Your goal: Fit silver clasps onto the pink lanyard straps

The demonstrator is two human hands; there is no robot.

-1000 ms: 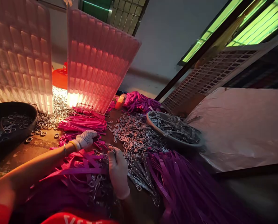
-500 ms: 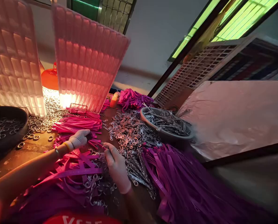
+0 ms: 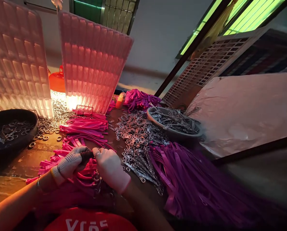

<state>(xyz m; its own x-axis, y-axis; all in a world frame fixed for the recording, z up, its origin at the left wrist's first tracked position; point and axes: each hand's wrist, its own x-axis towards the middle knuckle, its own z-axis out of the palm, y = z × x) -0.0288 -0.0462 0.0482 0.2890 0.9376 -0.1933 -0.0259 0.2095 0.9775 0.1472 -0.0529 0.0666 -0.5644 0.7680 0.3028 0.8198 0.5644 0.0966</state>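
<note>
My left hand (image 3: pixel 70 162), in a dotted white glove with dark fingertips, is closed in a pinch. Its fingertips meet those of my right hand (image 3: pixel 111 166), which wears a white glove and is closed too. Whatever is pinched between them is too small and covered to make out. Beneath and around both hands lie pink straps (image 3: pixel 85 126), spread in bundles. Some metal chain links (image 3: pixel 97 179) show just below my right hand. To the right is a heap of short metal chains with rings (image 3: pixel 140 131), beside a pile of long purple straps (image 3: pixel 182 179).
A grey bowl (image 3: pixel 169 131) of chains stands behind the heap, and a dark basin (image 3: pixel 30 131) of rings at the left. Two translucent ridged panels (image 3: pixel 92 64) stand upright around an orange lamp (image 3: pixel 56 81). Loose rings (image 3: pixel 46 138) and an orange bottle (image 3: pixel 119 102) sit on the table.
Both hands have drawn nearer to my body, and their fingertips have come together. My left hand has turned from reaching over the straps to a pinch against my right. The view has shifted slightly.
</note>
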